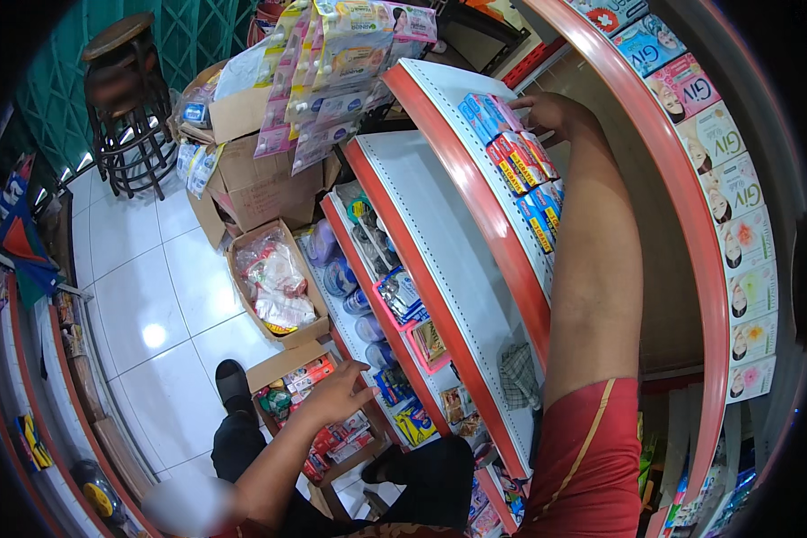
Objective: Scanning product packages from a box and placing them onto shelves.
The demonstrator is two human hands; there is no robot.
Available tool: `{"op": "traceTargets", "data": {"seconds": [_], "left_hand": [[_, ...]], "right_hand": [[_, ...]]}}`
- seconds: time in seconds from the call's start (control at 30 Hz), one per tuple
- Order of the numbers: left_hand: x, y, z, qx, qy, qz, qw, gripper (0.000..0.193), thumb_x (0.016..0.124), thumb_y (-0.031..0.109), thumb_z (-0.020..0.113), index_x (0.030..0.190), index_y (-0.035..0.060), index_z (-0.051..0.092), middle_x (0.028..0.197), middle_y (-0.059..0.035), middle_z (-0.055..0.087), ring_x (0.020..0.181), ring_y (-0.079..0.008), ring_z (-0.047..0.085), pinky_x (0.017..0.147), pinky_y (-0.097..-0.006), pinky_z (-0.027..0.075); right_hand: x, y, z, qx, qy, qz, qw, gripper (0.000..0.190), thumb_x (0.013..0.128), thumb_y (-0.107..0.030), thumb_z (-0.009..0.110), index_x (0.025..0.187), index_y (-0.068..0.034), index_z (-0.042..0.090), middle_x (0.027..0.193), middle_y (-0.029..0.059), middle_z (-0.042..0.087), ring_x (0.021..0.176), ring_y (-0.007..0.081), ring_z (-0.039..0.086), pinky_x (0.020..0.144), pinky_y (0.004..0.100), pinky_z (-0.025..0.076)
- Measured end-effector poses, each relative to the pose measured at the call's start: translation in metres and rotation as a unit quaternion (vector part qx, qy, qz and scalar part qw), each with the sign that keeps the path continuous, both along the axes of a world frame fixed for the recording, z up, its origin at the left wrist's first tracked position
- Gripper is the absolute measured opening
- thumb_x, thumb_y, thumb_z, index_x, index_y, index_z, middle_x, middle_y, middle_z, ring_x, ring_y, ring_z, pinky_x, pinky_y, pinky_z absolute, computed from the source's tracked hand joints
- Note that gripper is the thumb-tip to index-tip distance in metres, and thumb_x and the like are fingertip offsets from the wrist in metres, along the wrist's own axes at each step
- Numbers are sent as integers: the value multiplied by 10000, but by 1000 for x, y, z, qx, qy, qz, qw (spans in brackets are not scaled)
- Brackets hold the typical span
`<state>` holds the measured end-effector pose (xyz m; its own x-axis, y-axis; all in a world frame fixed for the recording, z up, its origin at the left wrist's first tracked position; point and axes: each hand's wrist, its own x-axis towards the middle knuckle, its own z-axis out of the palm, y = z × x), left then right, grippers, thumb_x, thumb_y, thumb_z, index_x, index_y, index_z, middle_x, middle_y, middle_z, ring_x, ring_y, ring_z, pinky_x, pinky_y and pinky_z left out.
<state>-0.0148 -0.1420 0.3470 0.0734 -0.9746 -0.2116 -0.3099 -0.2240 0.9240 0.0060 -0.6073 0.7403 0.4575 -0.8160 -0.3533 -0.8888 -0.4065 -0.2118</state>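
Note:
My right hand (550,116) reaches over an upper white shelf (437,91) with a red front edge. Its fingers are spread at the far end of a row of small toothpaste boxes, touching or almost touching the light blue and pink boxes (487,114). Nearer me in the row are red boxes (519,160) and blue boxes (539,212); my forearm covers part of it. My left hand (341,395) hangs empty, fingers apart, above an opened carton (289,366) of toothpaste boxes (346,437) on the floor, close to the lower shelf's edge.
A checked cloth (519,376) lies on the middle shelf (437,195). Soap boxes (709,144) line the top shelf at right. Sachet strips (350,60) hang at the back beside a large carton (262,181). Another carton (276,282) holds plastic packs. Stacked stools (124,101) stand behind.

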Motion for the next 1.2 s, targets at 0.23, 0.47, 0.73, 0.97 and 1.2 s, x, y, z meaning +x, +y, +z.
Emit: {"op": "traceTargets", "data": {"seconds": [0.23,0.47,0.73,0.97,1.2], "left_hand": [[6,4,-6,-12,-12,3,1000,664,966,499,640,1395,3,531,1386,-261,549,1300,-404,541,1092,-452,434],[13,5,-15,-41,14,27,999,634,963,493,645,1342,-8,568,1304,-271,598,1231,-399,586,1050,-440,460],[16,31,-5,-22,3,30,999,649,946,499,670,1340,-9,575,1250,-254,614,1075,-365,652,953,-434,506],[6,59,-20,-31,-63,34,997,618,944,469,674,1354,19,566,1298,-255,622,1122,-389,655,957,-441,515],[8,100,-15,-71,92,153,981,544,960,334,724,1316,-56,595,1086,-125,721,1035,-178,675,930,-321,517]], "right_hand": [[-14,14,6,-94,43,-5,995,649,872,-22,433,1453,-261,597,1491,189,545,1343,338,555,1070,516,482],[-93,18,30,-308,178,179,917,433,986,-218,483,1349,-44,643,1386,238,612,1295,374,574,1131,417,408],[-187,134,11,-219,2,60,974,830,953,-650,556,1422,35,554,1443,260,566,1348,374,546,1140,436,403],[-209,204,-4,-236,97,97,962,838,802,-621,753,1323,27,644,1323,293,634,1227,398,634,1057,424,487],[-221,235,-11,-319,-45,104,941,723,846,-463,765,1290,90,623,1337,295,620,1228,412,624,1072,426,474]]}}
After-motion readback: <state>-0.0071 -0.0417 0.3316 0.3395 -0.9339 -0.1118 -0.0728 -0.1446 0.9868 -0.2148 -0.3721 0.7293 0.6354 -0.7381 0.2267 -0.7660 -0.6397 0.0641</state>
